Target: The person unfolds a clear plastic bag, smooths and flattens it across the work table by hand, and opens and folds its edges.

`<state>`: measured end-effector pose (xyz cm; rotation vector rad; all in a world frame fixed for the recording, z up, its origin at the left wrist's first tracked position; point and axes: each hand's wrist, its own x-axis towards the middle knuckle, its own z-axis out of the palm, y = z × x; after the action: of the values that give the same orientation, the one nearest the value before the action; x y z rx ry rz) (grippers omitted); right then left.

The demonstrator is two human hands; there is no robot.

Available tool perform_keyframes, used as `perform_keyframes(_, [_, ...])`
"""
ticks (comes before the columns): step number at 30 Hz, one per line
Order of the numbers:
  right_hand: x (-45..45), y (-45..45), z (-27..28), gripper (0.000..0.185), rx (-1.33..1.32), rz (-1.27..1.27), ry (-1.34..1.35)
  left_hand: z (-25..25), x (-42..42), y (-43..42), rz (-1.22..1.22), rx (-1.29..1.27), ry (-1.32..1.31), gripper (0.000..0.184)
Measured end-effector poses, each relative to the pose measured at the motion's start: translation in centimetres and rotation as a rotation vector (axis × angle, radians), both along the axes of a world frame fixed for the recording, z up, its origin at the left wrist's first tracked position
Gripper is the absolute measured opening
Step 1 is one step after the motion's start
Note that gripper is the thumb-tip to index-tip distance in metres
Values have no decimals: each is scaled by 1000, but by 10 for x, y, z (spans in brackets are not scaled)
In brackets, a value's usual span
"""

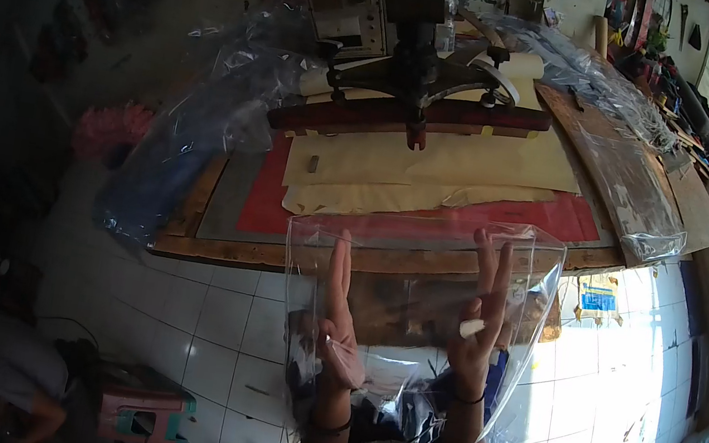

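A clear plastic sheet or bag (426, 232) with straight edges spans the space between my hands, in front of the table's near edge. My left hand (343, 330) is inside or behind its left part, fingers stretched forward, palm turned inward. My right hand (479, 332) is upright at the right part, fingers extended, with a small white wrap (471, 328) on one digit. The plastic rests around both hands; neither one grips it. Whether the hands are inside it or behind it is hard to tell.
Beyond lies a table (258, 256) with a red sheet (262, 194), yellowish paper (437, 160) and a black machine (423, 67) above. Loose plastic lies left and right. A person (12, 363) and a stool (147, 415) are at lower left.
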<state>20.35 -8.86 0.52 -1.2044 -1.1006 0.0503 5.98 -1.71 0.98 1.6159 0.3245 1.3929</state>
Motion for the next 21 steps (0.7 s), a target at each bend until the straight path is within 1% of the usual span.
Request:
perform_keyframes(3, [-16, 4, 6, 78, 53, 79, 3, -5, 1, 0, -49, 29, -3, 86])
perform_keyframes(4, [-18, 8, 2, 78, 91, 68, -54, -6, 1, 2, -64, 39, -2, 86])
perform_keyframes(7, [-28, 12, 0, 77, 74, 190, -83, 3, -3, -2, -98, 7, 46, 89])
perform_keyframes(9, [-34, 14, -2, 73, 79, 243, -40, 2, -13, -7, -164, -7, 183, 95])
perform_keyframes(10, [-38, 14, -3, 72, 78, 276, 5, 10, -9, -10, -157, -34, 2, 72])
perform_keyframes(11, [-40, 15, -4, 71, 73, 307, 52, 8, -11, -10, -104, -27, 41, 64])
perform_keyframes(13, [-39, 16, -8, 70, 34, 313, 50, -1, -17, -12, 0, -23, 123, 47])
perform_keyframes(14, [-36, 15, -12, 70, 11, 328, 37, -1, -16, -9, 109, 64, 83, 37])
perform_keyframes(15, [-36, 16, -14, 70, -9, 344, 23, -4, -20, -6, 110, 61, 74, 39])
perform_keyframes(17, [-38, 20, -10, 68, 44, 330, -107, -16, -29, -3, 114, 57, 55, 45])
perform_keyframes(19, [-33, 28, -8, 68, 124, 364, -294, -31, -36, -1, 55, -70, 23, 52])
perform_keyframes(20, [-39, 30, -3, 59, 175, 350, -227, -36, -38, 0, 42, -131, 33, 56])
perform_keyframes(21, [-39, 29, -5, 55, 122, 393, -194, -31, -39, 0, 29, -191, 42, 61])
